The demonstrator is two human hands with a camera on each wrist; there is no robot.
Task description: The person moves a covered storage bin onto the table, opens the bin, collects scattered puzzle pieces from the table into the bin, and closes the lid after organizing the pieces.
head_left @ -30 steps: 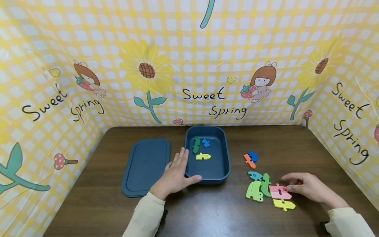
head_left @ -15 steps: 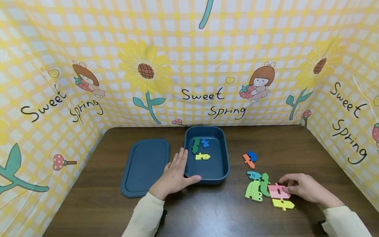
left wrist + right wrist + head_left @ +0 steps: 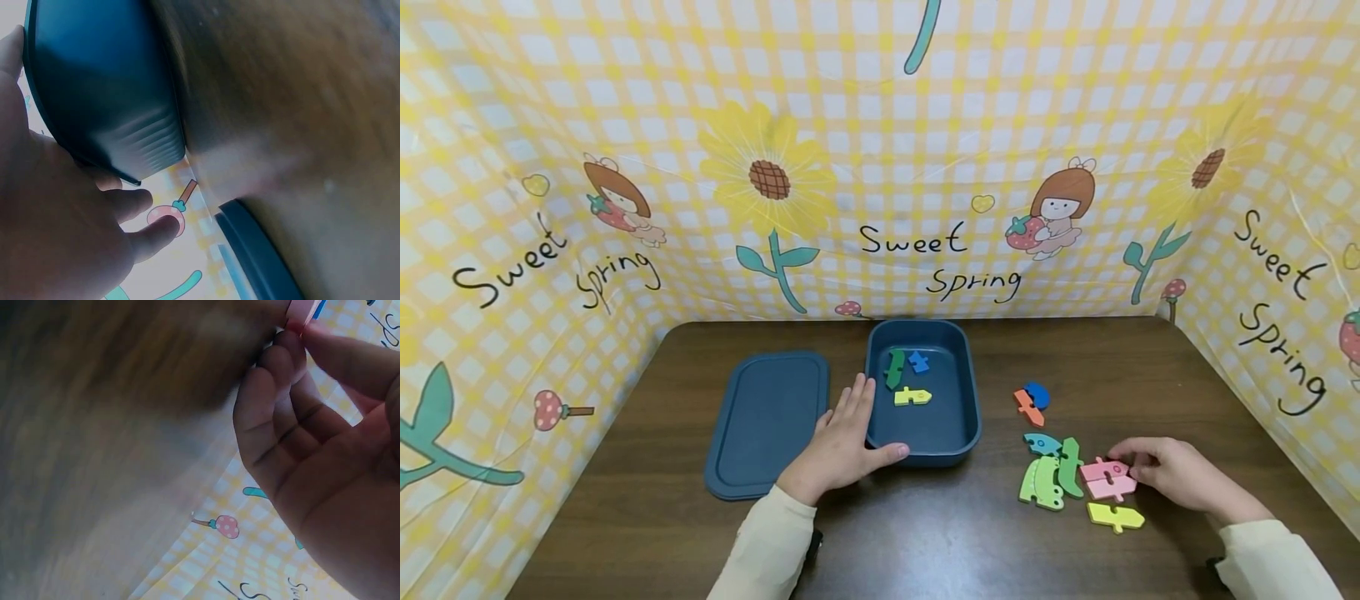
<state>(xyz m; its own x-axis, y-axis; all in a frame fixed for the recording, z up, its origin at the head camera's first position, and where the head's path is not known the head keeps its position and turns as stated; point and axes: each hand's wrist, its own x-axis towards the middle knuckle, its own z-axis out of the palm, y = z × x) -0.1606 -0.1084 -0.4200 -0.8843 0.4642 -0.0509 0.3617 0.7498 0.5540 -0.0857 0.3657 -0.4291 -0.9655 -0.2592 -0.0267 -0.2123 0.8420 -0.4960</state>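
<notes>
A dark blue box [image 3: 942,429] stands in the head view's middle, holding a green, a blue and a yellow puzzle piece [image 3: 912,397]. My left hand [image 3: 838,446] rests against its near-left rim with fingers straight and thumb spread along the front edge. On the right, my right hand [image 3: 1183,477] pinches the right end of a pink puzzle piece [image 3: 1099,470], which lies against a second pink one. The right wrist view catches only a sliver of pink [image 3: 302,312] between thumb and fingertip. Just below lies a yellow piece [image 3: 1116,517], apart from the pink pair.
Left of the box lies its flat blue lid [image 3: 767,425]. Light green frog-like pieces [image 3: 1042,483], a green piece [image 3: 1070,468] and a light blue piece [image 3: 1042,443] cluster left of the pink ones. Farther back are an orange piece [image 3: 1028,408] and a round blue piece [image 3: 1037,394].
The pink pieces have shifted slightly under my right hand, and a gap now shows between them and the yellow piece. My left hand stays put on the box.
</notes>
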